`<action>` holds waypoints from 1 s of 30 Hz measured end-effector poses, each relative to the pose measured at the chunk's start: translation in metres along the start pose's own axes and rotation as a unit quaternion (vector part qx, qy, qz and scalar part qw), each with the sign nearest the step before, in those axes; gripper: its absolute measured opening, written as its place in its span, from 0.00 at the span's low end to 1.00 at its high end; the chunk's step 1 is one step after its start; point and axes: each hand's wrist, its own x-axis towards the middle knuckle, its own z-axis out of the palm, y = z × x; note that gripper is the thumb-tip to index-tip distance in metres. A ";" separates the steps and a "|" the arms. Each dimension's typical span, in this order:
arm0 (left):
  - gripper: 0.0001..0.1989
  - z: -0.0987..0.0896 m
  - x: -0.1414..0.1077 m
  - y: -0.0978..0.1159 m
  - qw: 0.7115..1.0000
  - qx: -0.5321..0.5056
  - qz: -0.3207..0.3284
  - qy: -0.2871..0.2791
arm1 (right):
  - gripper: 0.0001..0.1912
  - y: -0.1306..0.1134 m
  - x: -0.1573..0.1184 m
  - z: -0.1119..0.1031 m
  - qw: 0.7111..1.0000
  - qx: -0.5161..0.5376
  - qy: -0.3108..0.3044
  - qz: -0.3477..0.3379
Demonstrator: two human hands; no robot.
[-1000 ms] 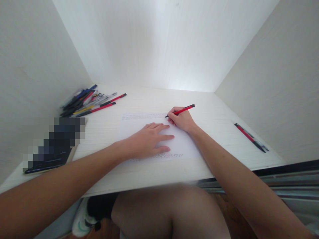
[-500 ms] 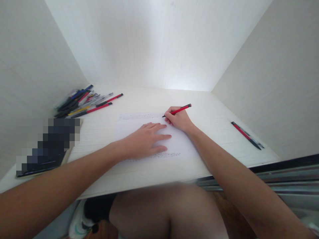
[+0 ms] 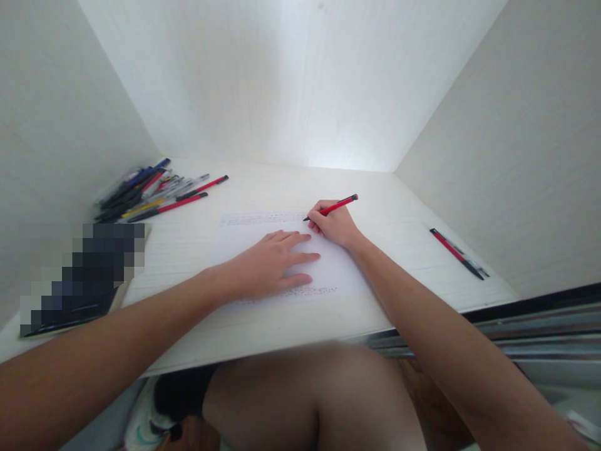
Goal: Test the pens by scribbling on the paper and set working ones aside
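A white sheet of paper (image 3: 342, 269) lies on the desk, with lines of handwriting along its far edge and more near its close edge. My left hand (image 3: 270, 263) rests flat on the sheet, fingers spread, covering part of it. My right hand (image 3: 333, 224) pinches a red and black pen (image 3: 335, 207), its dark tip down at the right part of the far written lines. Whether the tip touches the paper is too small to tell.
At the back left several pens (image 3: 145, 194) lie in a pile beside a dark, partly blurred-out flat object (image 3: 94, 282). A red and black pen (image 3: 455, 252) and a clear one lie by the right wall (image 3: 530, 156). The desk's front edge (image 3: 263, 358) runs above my legs.
The whole view has shifted slightly, so things sit a little further left. My right hand still grips the pen, and my left hand stays on the paper. Nothing else visibly differs.
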 end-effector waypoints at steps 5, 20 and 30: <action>0.29 0.002 0.000 -0.002 1.000 0.005 -0.001 0.002 | 0.08 0.000 0.000 0.000 1.000 0.012 0.009 -0.002; 0.29 0.009 0.001 -0.008 1.000 0.018 0.007 0.012 | 0.09 0.004 0.002 0.001 1.000 0.004 0.005 0.002; 0.30 0.010 0.001 -0.009 1.000 0.022 0.007 0.011 | 0.09 0.008 0.004 0.000 1.000 -0.001 0.013 0.003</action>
